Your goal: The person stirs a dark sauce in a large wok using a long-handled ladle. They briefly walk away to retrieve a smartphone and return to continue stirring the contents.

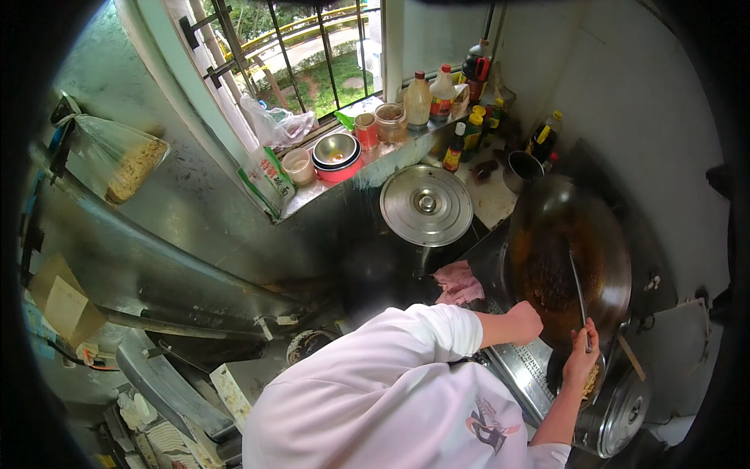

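My right hand (583,343) grips the handle of a long metal ladle or spatula (578,281), whose far end dips into a large dark wok (612,258). Dark brown residue and a glossy patch coat the wok's inside. My left hand (525,323) is curled at the wok's near left rim; its fingers are hidden, so I cannot tell whether they hold anything. Below my right wrist, a metal bowl (600,387) with pale yellowish food is partly covered by my forearm. A perforated steel tray (521,366) lies between my forearms.
A pink cloth (460,282) lies left of the wok. Beyond it is a pot with a round steel lid (426,203). Sauce bottles (471,132) crowd the back corner. Jars and stacked bowls (337,153) line the windowsill. Another lidded pot (627,416) stands at lower right.
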A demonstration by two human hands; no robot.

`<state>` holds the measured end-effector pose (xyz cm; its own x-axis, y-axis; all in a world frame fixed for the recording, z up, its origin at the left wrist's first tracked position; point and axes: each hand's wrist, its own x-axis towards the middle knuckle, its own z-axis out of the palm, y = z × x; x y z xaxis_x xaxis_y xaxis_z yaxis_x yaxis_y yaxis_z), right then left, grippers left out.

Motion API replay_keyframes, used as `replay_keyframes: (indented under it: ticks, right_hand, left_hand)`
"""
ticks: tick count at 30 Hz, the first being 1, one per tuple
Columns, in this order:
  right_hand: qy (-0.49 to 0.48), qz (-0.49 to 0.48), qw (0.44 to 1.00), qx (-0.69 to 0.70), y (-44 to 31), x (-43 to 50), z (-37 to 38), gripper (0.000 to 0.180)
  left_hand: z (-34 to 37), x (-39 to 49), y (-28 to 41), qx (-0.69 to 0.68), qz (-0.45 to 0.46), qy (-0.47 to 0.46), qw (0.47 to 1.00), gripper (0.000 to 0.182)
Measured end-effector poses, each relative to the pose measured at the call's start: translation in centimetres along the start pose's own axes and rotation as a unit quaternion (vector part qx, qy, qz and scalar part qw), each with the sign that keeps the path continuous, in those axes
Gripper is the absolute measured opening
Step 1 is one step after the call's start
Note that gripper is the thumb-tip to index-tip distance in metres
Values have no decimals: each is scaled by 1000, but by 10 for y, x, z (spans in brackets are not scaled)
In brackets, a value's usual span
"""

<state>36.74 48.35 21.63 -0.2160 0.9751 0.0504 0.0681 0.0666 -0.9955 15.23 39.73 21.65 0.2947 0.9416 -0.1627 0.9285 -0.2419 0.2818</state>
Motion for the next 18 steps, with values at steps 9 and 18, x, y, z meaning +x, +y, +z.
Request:
replay_keyframes:
  ticks: [9,18]
  right_hand:
    - [20,-34,998,52,-48,-47,-23,16]
    - [-135,-126,937,-296,-142,-108,-35,11]
  left_hand:
    - [15,7,-6,-4,22,36,999,16]
    - [17,13,-8,-8,9,23,1000,16]
